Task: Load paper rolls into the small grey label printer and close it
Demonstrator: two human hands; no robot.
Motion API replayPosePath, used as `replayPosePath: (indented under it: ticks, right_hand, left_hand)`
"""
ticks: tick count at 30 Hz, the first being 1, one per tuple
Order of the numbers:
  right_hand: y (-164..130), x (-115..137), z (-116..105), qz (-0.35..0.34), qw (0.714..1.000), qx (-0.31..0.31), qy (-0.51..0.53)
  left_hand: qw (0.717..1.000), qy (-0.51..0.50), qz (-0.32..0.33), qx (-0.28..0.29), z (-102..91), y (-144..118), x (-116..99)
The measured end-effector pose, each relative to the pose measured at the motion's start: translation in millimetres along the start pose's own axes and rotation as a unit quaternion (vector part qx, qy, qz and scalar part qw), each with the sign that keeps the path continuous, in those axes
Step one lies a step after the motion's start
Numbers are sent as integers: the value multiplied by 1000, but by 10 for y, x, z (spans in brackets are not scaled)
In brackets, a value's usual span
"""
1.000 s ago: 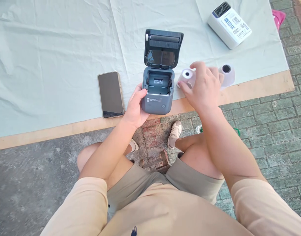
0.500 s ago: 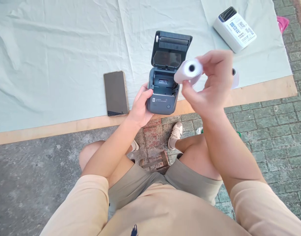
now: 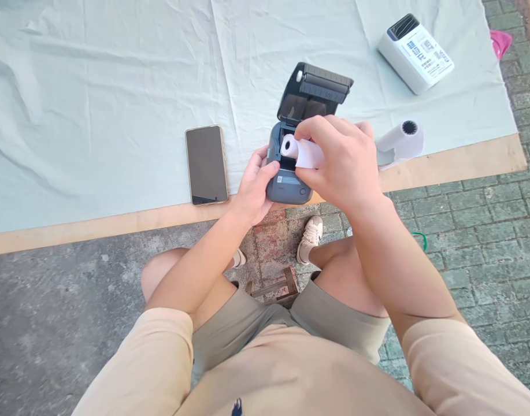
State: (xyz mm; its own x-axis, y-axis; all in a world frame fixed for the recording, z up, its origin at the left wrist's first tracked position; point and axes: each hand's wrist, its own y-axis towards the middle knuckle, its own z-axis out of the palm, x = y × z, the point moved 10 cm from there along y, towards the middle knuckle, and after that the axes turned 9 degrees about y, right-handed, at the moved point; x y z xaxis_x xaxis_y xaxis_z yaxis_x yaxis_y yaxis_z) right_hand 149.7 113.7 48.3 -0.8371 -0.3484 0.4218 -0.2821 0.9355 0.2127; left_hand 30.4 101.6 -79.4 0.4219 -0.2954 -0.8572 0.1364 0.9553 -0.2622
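My left hand (image 3: 256, 188) grips the left side of a small dark label printer (image 3: 286, 189), thumb on its front edge. The printer's lid (image 3: 312, 92) stands raised. In my right hand (image 3: 340, 159) is a white paper roll (image 3: 307, 153), pinched between thumb and fingers. The roll's near left end, with its dark core, is at the mouth of the printer's compartment; how deep it sits I cannot tell. My right fingers cover the roll's other end and part of the compartment.
A second paper roll (image 3: 401, 141) lies just right of my right hand. A smartphone (image 3: 206, 164) rests left of the printer near the table's front edge. Further back on the pale cloth (image 3: 130, 86) is a white box (image 3: 416, 53) with printed labels.
My right hand has moved left and down, bringing the paper roll from beside the printer to its compartment. The printer has turned and shifted slightly right in my left hand.
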Motion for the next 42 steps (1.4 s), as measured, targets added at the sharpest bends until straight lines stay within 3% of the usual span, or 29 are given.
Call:
replayPosePath:
  ticks: [3,8,14,21,25,29,32,33,38,42]
  right_hand:
    - [1,22,3,0,1000,17,-1]
    - [13,29,-56,8,1000,-10,-26]
    - [44,-78,144,18,999,48,-14]
    - [-107,166,116,-152,984,-7,89]
    - [-178,172,118,-203,969,-50,134]
    - [-132,-162,8,-136,953,-167,215]
    - [-79,-556,-24,-49,911,-265,312]
    - [-31,-673,40,-21,900,-262,348]
    - [208,-1051,561,117,854,-115,494]
    - [207,-1016,616,125,811,-79,566]
  left_hand:
    - [1000,6,6,1,-10,-2,-5]
    - [1000,8,14,8,16,-9,-20]
    - [1000,20,14,7,21,-14,-32]
    - [999,-26,-17,20,-53,23,11]
    - [1000,-8,-1,18,-69,14,-26]
    - [999,10,9,36,-64,28,11]
    - [997,36,34,55,-74,51,29]
    - [996,46,41,62,-74,55,33]
    - [992,64,45,99,-39,34,43]
    - [993,47,37,105,-23,18,41]
